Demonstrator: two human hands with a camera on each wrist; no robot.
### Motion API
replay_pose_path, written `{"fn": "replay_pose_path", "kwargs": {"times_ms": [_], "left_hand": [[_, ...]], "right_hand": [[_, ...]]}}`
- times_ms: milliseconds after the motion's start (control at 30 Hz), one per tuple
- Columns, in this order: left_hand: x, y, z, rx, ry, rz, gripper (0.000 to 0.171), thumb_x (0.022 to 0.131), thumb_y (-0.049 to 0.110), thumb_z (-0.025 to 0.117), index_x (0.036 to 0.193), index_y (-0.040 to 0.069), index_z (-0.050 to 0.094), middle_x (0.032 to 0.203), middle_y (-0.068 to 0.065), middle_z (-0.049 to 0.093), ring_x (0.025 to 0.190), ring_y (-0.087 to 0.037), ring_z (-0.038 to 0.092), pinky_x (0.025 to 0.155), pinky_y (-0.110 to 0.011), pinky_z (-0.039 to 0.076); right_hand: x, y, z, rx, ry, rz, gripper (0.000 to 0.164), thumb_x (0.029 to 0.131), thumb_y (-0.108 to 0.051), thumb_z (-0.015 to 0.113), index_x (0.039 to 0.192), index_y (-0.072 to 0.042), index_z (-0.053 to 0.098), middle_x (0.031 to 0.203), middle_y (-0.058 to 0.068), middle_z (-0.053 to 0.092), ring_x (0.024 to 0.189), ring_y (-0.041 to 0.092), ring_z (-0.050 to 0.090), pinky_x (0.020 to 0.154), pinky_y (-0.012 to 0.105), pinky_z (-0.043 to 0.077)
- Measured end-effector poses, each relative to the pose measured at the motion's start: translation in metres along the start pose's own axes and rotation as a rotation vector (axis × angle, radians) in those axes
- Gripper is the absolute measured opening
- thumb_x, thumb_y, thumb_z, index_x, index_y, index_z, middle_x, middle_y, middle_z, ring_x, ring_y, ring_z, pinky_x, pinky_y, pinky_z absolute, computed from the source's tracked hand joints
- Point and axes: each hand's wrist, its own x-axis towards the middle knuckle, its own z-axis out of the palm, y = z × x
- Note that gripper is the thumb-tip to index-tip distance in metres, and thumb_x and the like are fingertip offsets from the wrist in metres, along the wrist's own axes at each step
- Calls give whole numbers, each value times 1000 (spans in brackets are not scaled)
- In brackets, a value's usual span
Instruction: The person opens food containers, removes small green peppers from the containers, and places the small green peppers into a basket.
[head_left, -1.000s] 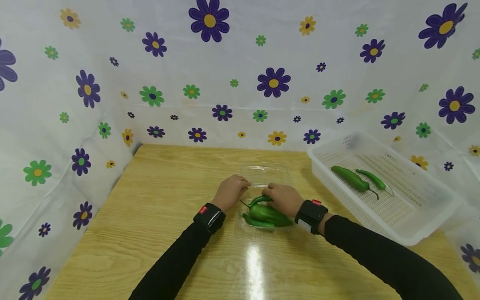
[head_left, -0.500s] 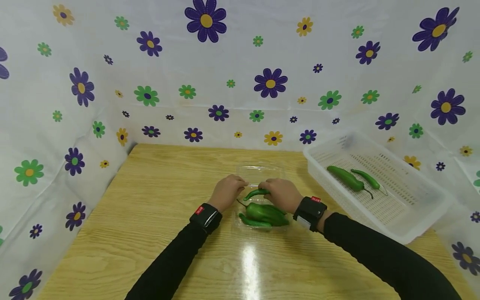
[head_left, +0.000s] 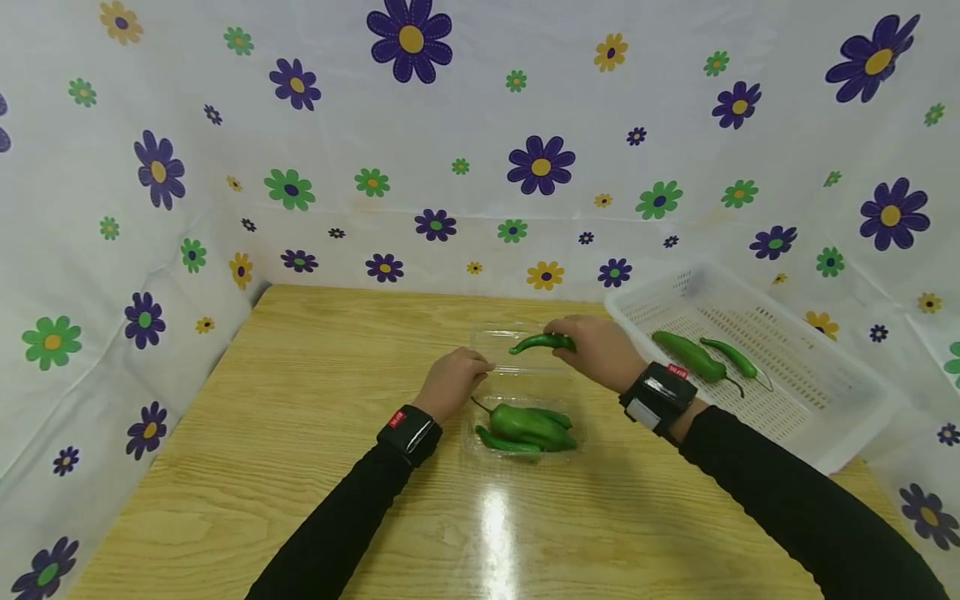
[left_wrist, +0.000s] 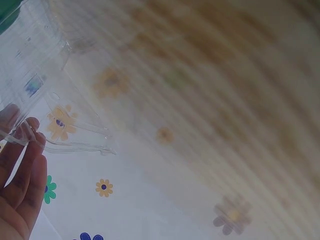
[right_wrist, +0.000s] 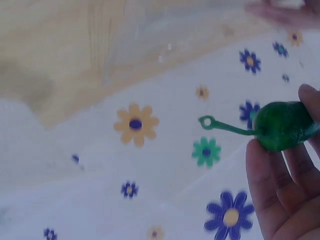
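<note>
My right hand [head_left: 600,350] holds a slim curved green chili pepper [head_left: 542,342] over the raised lid of a clear plastic clamshell box. In the right wrist view the pepper's stem end [right_wrist: 282,127] shows between thumb and fingers, its thin stem sticking out. My left hand [head_left: 453,383] pinches the edge of the clear lid [head_left: 510,362]; the left wrist view shows the fingertips [left_wrist: 35,136] on this clear plastic [left_wrist: 75,146]. Nearer to me, the box's bottom half [head_left: 517,459] bears a large green pepper [head_left: 525,423] with smaller green peppers [head_left: 506,442] beside it.
A white perforated plastic basket [head_left: 862,425] stands on the right of the wooden table [head_left: 337,400]. Inside it lie a thick green pepper [head_left: 690,354] and a thin one [head_left: 731,357]. A white flowered cloth [head_left: 480,108] hangs behind and at both sides.
My right hand has lifted the slim chili pepper from over the box's bottom half and moved it away from me and rightward. The left hand stays at the lid.
</note>
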Motion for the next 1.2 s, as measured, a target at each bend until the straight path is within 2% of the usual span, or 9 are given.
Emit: {"fn": "replay_pose_path", "kwargs": {"times_ms": [267,433,667,833,1033,1200], "left_hand": [[0,-1,1,12,17,6,20,84,8,69,103,10,74,96,-5,72,92,-21,66,80,-29,57],[0,0,1,18,11,-4,20,84,8,68,103,10,74,97,-5,71,92,-20,65,80,-29,57],[-1,2,1,19,5,-16,19,84,8,68,102,9,74,96,-6,71,92,-21,65,79,-29,57],[-2,2,5,16,4,-12,19,84,8,69,103,9,74,97,-6,71,93,-21,65,80,-29,57],[-3,0,9,35,24,0,20,84,9,69,103,10,74,97,-5,71,92,-20,65,79,-28,57],[-3,0,11,31,27,-2,18,84,9,69,102,10,74,96,-4,72,92,-19,66,79,-28,57]], "right_hand": [[-4,50,-60,5,41,195,28,87,-12,67,112,-1,66,99,19,70,85,32,66,71,45,56],[-14,94,-79,3,25,317,31,88,-12,65,115,3,62,104,28,66,86,38,65,73,51,54],[-36,157,-67,0,-62,460,36,88,-11,63,116,11,57,106,35,60,87,44,61,72,53,53],[-54,191,-53,-29,-116,523,36,88,-10,62,114,14,56,104,36,60,84,45,61,69,50,53],[-67,221,-34,-60,-148,603,36,86,-11,63,112,13,55,103,34,61,77,39,63,60,42,53],[-77,225,-26,-54,-185,660,35,87,-10,63,110,14,54,103,35,60,80,41,60,61,44,51]]}}
